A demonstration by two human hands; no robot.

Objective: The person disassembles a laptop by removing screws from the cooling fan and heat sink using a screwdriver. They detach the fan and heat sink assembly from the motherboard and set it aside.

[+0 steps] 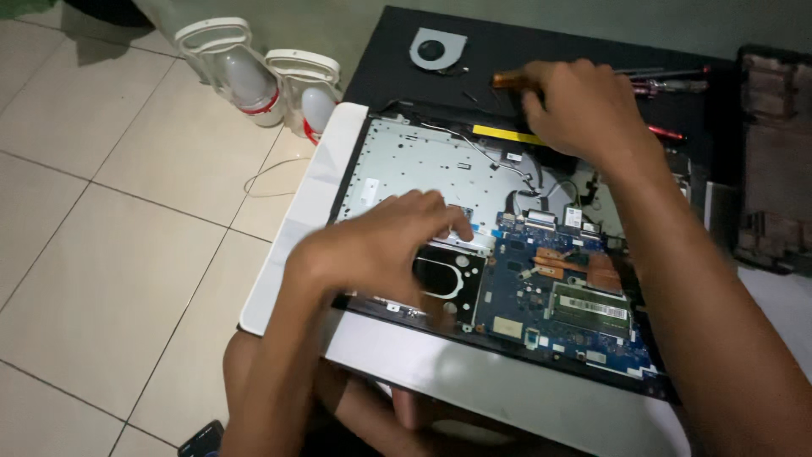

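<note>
Nearest, the left hand (381, 245) lies spread on the drive bay (448, 275) of an opened laptop (541, 254) on the white table (296, 220). Farther back, the right hand (584, 106) grips an amber-handled screwdriver (507, 79). Bare floor (110, 211) lies open leftward; a fan (437, 48) and a dark panel (774, 161) crowd the far edge.
</note>
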